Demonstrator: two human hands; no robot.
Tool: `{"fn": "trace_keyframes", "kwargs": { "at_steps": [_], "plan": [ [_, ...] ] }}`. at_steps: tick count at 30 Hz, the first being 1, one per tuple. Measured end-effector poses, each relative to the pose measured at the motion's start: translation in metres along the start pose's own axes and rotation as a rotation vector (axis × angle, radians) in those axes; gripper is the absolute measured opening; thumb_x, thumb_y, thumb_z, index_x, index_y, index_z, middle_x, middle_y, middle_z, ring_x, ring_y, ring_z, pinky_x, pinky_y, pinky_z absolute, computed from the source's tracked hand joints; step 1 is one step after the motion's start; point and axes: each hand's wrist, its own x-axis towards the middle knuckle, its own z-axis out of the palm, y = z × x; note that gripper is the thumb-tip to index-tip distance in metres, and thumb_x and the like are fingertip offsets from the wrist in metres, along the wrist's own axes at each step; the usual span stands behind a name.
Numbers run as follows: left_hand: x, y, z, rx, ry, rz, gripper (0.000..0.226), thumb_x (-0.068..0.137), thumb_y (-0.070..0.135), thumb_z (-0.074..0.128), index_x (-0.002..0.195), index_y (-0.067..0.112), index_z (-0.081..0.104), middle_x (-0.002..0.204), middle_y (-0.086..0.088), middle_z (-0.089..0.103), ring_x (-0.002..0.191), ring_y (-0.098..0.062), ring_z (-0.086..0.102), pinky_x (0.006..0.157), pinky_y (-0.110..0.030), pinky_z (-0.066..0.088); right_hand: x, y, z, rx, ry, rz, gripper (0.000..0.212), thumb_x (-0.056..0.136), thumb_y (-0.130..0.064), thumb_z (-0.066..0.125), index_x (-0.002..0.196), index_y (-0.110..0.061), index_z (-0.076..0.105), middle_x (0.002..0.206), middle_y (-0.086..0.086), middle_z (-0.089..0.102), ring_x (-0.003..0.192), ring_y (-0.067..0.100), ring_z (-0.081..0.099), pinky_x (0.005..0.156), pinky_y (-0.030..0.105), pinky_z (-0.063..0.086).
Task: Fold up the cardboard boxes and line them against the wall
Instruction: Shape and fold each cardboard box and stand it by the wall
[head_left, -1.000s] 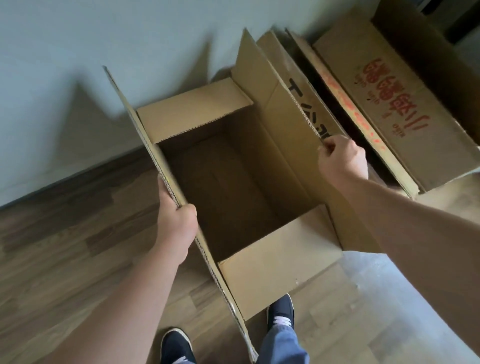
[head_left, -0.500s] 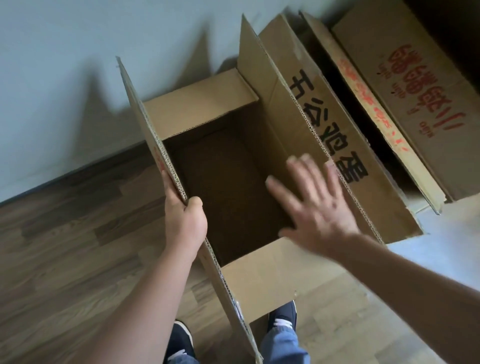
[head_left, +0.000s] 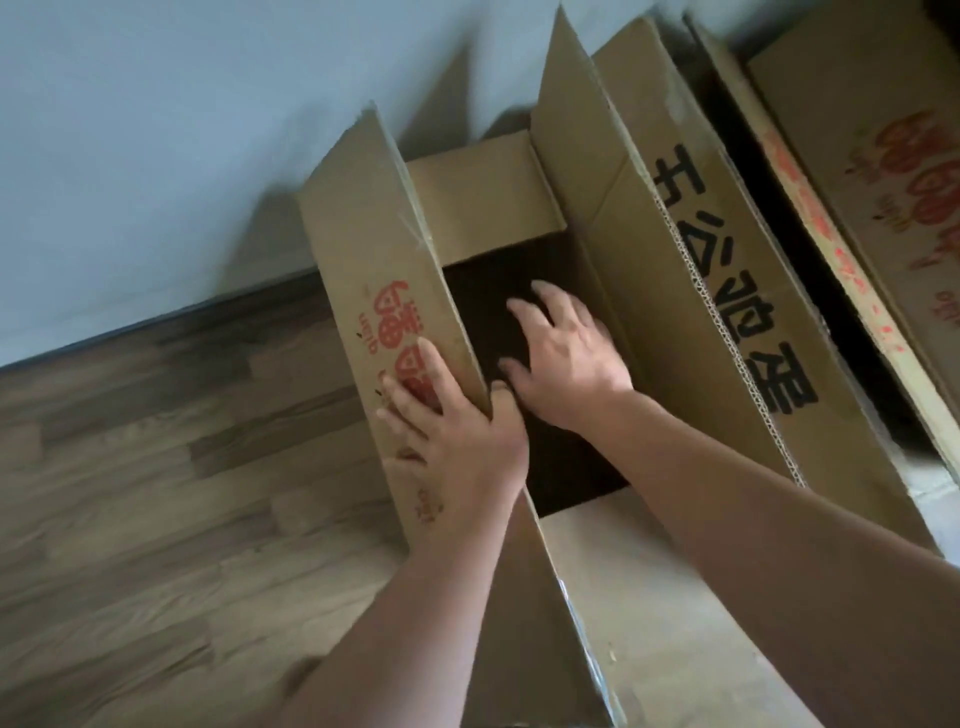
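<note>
My left hand (head_left: 457, 441) lies on the long left flap (head_left: 384, 312) of the open cardboard box (head_left: 613, 582), fingers spread flat across its printed red lettering and thumb hooked over the flap's inner edge, so I have a light grip on that flap. My right hand (head_left: 566, 364) reaches down into the dark opening with fingers loosely spread and holds nothing; I cannot tell whether the fingertips touch the inside wall. The box stands on the wood-plank floor (head_left: 156, 493) with its far end close to the pale wall (head_left: 182, 130), just beside another carton with black characters (head_left: 737, 322) and, beyond that, one with red print (head_left: 883, 182). I judge it light and empty, single-wall corrugated board, stiff across the panels but ready to hinge at the scored creases, with raw fluted edges that could nick skin. The matte brown faces give decent friction, so flat palms on the panels should do. To flatten it I would take opposite long walls near the middle and push them askew, letting the corners collapse, rather than tugging on the thin flaps, which bend easily
</note>
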Motion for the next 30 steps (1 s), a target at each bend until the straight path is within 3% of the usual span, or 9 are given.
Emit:
{"fn": "trace_keyframes", "kwargs": {
  "at_steps": [3, 8, 14, 17, 21, 23, 25, 27, 30],
  "plan": [
    [0.010, -0.004, 0.020, 0.184, -0.073, 0.004, 0.082, 0.096, 0.072, 0.025, 0.152, 0.045, -0.029, 0.162, -0.012, -0.037, 0.148, -0.042, -0.031, 0.114, -0.072, -0.012, 0.061, -0.008, -0.020, -0.005, 0.084, 0.000, 0.063, 0.103, -0.032, 0.046, 0.159, -0.023, 0.019, 0.169, 0.000, -0.003, 0.154, 0.024, -0.004, 0.121, 0.049, 0.015],
    [0.019, -0.034, 0.030, 0.351, -0.128, 0.120, 0.086, 0.089, 0.084, 0.015, 0.147, 0.047, -0.037, 0.153, -0.013, -0.051, 0.139, -0.041, -0.047, 0.111, -0.073, -0.019, 0.093, -0.009, -0.022, -0.106, -0.165, 0.044, 0.063, 0.102, -0.028, 0.046, 0.159, -0.025, 0.020, 0.169, 0.000, 0.000, 0.154, 0.028, -0.008, 0.123, 0.055, 0.005],
    [0.021, -0.034, 0.023, 0.465, -0.156, 0.188, 0.091, 0.087, 0.086, 0.014, 0.150, 0.042, -0.034, 0.157, -0.017, -0.044, 0.142, -0.045, -0.040, 0.111, -0.076, -0.012, 0.028, 0.010, -0.070, -0.312, 0.531, 0.147, 0.076, 0.088, -0.042, 0.059, 0.155, -0.021, 0.030, 0.165, 0.021, 0.013, 0.152, 0.043, 0.005, 0.119, 0.060, 0.003],
    [0.030, -0.026, 0.011, 0.503, -0.148, 0.304, 0.087, 0.090, 0.082, 0.016, 0.159, 0.038, -0.016, 0.165, -0.009, -0.032, 0.149, -0.041, -0.030, 0.115, -0.073, -0.011, 0.012, 0.016, -0.086, -0.055, 0.410, 0.249, 0.071, 0.100, -0.035, 0.051, 0.159, -0.016, 0.017, 0.164, 0.015, 0.024, 0.150, 0.033, 0.024, 0.120, 0.048, 0.021],
    [0.044, -0.027, -0.006, 0.441, -0.168, 0.337, 0.063, 0.101, 0.066, 0.007, 0.160, 0.046, 0.008, 0.169, 0.007, -0.020, 0.154, -0.028, -0.023, 0.115, -0.074, -0.004, -0.008, -0.011, -0.047, 0.164, 0.221, 0.029, 0.050, 0.106, -0.033, 0.038, 0.154, -0.021, 0.033, 0.134, 0.010, 0.062, 0.111, 0.029, 0.065, 0.089, 0.036, 0.053],
    [0.049, -0.034, -0.009, 0.433, -0.183, 0.338, 0.057, 0.102, 0.060, 0.003, 0.159, 0.050, 0.009, 0.167, 0.016, -0.021, 0.153, -0.020, -0.025, 0.112, -0.079, -0.003, -0.014, -0.014, -0.007, 0.111, 0.004, -0.020, 0.049, 0.106, -0.037, 0.030, 0.153, -0.025, 0.033, 0.141, 0.005, 0.057, 0.123, 0.031, 0.056, 0.101, 0.048, 0.046],
    [0.051, -0.044, -0.006, 0.457, -0.175, 0.385, 0.056, 0.101, 0.064, 0.003, 0.157, 0.054, 0.003, 0.164, 0.020, -0.028, 0.151, -0.017, -0.030, 0.106, -0.084, -0.002, -0.021, -0.009, 0.029, -0.040, -0.155, 0.048, 0.055, 0.106, -0.045, 0.020, 0.159, -0.032, 0.019, 0.166, -0.009, 0.020, 0.152, 0.029, 0.015, 0.120, 0.058, 0.013],
    [0.053, -0.053, -0.001, 0.474, -0.155, 0.414, 0.061, 0.097, 0.072, 0.002, 0.155, 0.055, -0.004, 0.164, 0.018, -0.030, 0.151, -0.019, -0.031, 0.104, -0.087, 0.001, -0.032, -0.003, 0.055, -0.081, -0.161, 0.093, 0.058, 0.104, -0.049, 0.013, 0.160, -0.038, 0.000, 0.166, -0.018, -0.011, 0.153, 0.027, -0.017, 0.115, 0.069, -0.005],
    [0.046, -0.057, 0.016, 0.506, -0.026, 0.453, 0.068, 0.095, 0.073, 0.005, 0.159, 0.049, 0.004, 0.170, 0.008, -0.017, 0.155, -0.024, -0.020, 0.103, -0.084, 0.014, -0.043, 0.008, 0.079, -0.114, -0.075, 0.077, 0.059, 0.104, -0.048, 0.012, 0.158, -0.041, -0.010, 0.165, -0.013, -0.022, 0.149, 0.027, -0.030, 0.110, 0.074, -0.007]
  ]
}}
